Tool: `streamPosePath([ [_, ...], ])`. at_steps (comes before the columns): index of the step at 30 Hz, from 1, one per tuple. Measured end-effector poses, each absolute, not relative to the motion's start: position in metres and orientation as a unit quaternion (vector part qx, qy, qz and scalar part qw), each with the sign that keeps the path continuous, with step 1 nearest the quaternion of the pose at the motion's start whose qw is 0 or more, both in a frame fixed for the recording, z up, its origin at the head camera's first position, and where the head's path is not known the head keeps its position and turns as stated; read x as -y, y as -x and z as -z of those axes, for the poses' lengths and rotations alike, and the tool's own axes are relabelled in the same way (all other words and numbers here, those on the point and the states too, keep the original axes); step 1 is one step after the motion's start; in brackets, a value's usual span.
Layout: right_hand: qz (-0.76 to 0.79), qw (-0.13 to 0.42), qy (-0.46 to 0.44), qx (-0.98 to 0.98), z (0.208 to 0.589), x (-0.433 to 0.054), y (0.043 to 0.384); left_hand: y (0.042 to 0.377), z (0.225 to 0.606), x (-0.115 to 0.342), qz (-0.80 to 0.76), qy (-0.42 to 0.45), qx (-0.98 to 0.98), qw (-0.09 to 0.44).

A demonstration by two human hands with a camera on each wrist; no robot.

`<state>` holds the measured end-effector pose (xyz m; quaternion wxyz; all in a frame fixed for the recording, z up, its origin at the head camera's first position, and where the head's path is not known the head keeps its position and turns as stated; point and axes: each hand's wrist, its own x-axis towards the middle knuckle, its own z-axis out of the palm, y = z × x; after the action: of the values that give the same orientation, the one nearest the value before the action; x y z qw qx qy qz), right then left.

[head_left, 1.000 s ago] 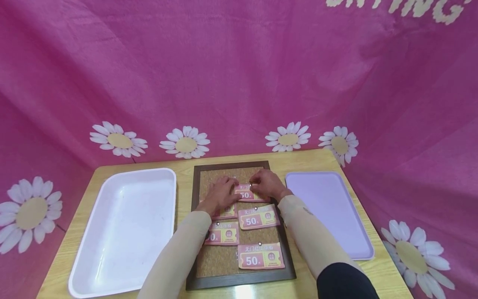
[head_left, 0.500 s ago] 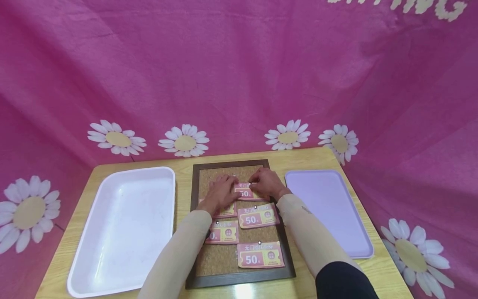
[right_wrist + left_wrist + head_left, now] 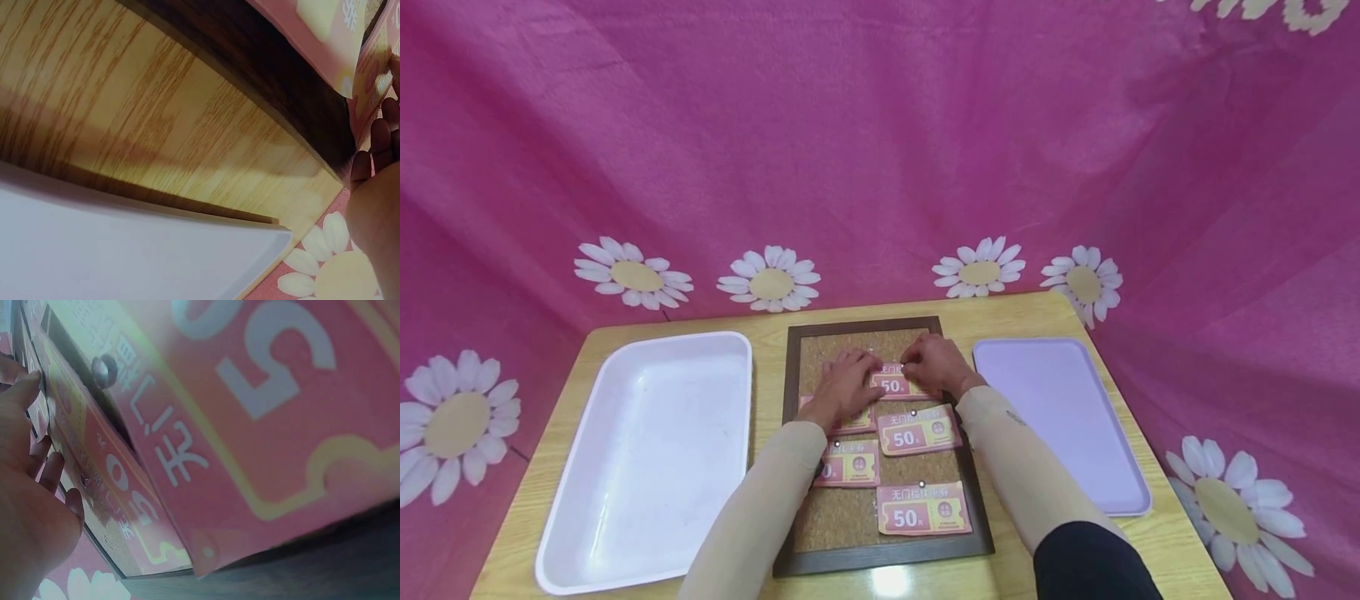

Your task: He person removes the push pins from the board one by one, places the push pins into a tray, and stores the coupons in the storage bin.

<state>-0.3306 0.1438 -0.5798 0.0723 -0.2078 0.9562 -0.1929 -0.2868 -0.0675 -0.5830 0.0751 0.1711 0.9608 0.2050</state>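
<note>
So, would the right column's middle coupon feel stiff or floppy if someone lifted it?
The coupon looks thin, so it's probably light and floppy. One pin shows near its top edge, so the lower edge would likely lift first while the top resists.

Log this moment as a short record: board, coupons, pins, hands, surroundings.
Board: cork, dark frame
Coupons: five in view, pink and yellow, on the board
Pins: clear on three coupons
Left hand: at the far coupon, left end
Right hand: at the far coupon; grip hidden
White tray: left of board
Lilac tray: right of board
Table: wooden
</note>
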Motion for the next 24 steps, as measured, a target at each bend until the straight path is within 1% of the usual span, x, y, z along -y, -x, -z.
streamPosePath([
  [8, 0.196, 0.057, 0.217, -0.955, 0.5827, -0.1454, 0.3316, 0.2871, 0.5813, 0.0681, -0.2, -0.168, -0.962, 0.079],
  [13, 0.199, 0.061, 0.208, -0.956, 0.5827, -0.1447, 0.3325, 0.2865, 0.5804, 0.0685, -0.206, -0.165, -0.961, 0.079],
  [24, 0.174, 0.056, 0.219, -0.958, 0.5792, -0.1405, 0.3317, 0.2859, 0.5809, 0.0682, -0.203, -0.164, -0.962, 0.075],
])
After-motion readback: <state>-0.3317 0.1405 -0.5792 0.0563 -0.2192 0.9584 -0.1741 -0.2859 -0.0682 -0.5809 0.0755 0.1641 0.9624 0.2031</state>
